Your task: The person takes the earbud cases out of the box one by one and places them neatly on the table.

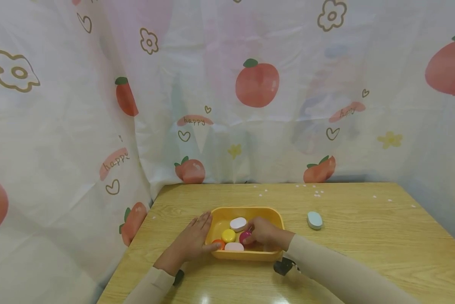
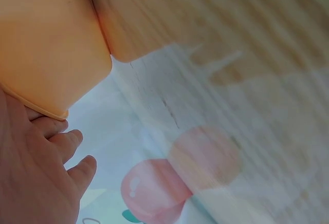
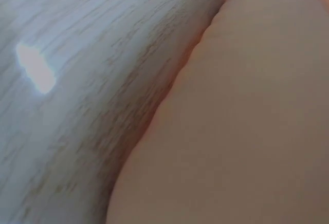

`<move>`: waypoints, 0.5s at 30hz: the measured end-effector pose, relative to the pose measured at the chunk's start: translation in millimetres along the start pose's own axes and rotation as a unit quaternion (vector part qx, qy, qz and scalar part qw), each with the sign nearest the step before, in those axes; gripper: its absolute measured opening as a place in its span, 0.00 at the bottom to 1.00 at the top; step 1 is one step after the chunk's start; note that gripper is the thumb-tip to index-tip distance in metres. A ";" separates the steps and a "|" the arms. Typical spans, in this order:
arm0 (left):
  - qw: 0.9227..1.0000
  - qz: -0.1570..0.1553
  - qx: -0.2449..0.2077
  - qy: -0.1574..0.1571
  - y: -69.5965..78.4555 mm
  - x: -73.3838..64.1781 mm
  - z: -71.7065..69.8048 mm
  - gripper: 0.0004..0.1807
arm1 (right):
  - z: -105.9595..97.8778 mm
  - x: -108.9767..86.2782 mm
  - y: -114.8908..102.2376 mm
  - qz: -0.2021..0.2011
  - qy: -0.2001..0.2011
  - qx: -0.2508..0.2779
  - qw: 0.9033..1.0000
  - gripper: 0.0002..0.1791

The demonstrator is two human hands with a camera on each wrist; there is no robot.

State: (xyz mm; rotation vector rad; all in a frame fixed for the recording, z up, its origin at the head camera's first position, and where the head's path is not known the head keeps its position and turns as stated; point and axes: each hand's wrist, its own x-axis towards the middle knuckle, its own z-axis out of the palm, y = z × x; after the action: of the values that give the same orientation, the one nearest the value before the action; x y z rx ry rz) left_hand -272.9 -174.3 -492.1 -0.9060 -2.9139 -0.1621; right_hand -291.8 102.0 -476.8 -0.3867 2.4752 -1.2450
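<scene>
A yellow-orange tray (image 1: 246,254) holds several smooth rounded pieces. Inside it are a white oval piece (image 1: 238,223), a yellow round piece (image 1: 229,236), a pale pink oval piece (image 1: 234,246) and an orange piece (image 1: 219,243) partly covered by my left thumb. With thumb and fingers, my right hand (image 1: 264,233) pinches a magenta round piece (image 1: 244,237) within the tray's right half. My left hand (image 1: 192,241) rests along the tray's left side, fingers straight and thumb over the front rim. In the left wrist view, its fingers (image 2: 67,142) lie against the tray's edge.
A pale green oval piece (image 1: 314,220) lies on the wooden table (image 1: 364,253) right of the tray. Small white specks dot the far part of the tabletop. Behind and to the left hangs a fruit-patterned curtain (image 1: 219,139). My forearm blocks much of the right wrist view.
</scene>
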 end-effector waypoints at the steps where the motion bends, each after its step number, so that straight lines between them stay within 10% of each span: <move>1: 1.000 0.000 -0.001 0.000 -0.1 0.0 0.0 0.56 | -0.6 0.5 0.2 -0.004 0.001 -0.004 1.000 0.13; 15: 1.000 0.003 -0.005 0.007 -1.7 0.5 3.0 0.55 | -8.6 2.0 2.6 0.000 -0.008 0.078 0.997 0.16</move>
State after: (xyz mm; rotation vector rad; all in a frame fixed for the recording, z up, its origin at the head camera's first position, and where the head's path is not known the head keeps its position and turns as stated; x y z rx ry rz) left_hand -274.4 -175.0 -495.1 -0.9120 -2.8991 -0.1836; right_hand -297.5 108.9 -474.5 -0.3536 2.3456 -1.4176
